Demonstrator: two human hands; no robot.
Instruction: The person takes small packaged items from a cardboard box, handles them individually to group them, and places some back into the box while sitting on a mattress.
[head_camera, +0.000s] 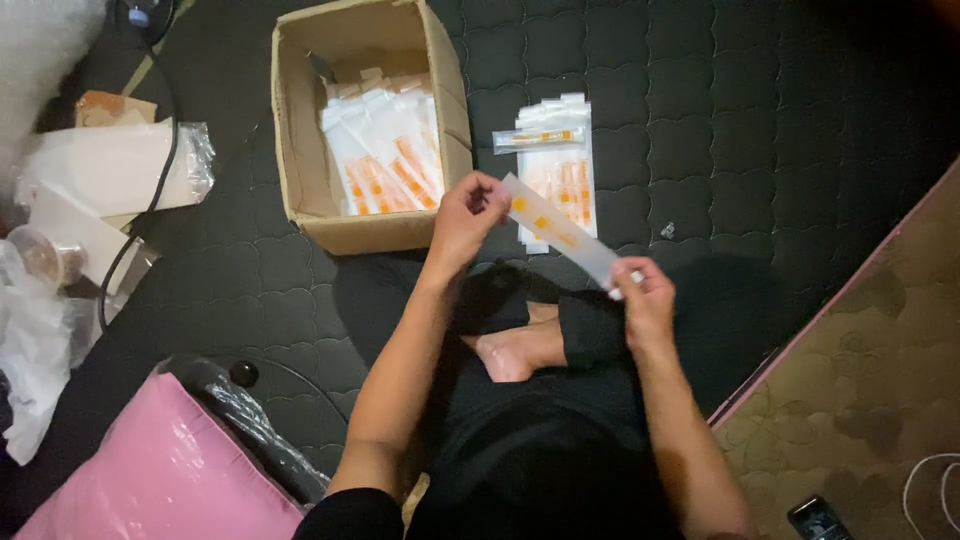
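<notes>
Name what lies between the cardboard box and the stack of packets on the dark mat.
In the head view, the left hand is between the box and the stack, gripping one end of a long packet; farther up, only mat.

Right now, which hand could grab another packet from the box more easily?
Probably the left hand. It hovers right beside the cardboard box, while the right hand pinches the far end of the clear packet.

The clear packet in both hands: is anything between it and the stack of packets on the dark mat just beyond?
Nothing visible. The clear packet, held by the left hand and right hand, hangs just above and in front of the stack of packets. The cardboard box sits off to the left, out of the way.
</notes>
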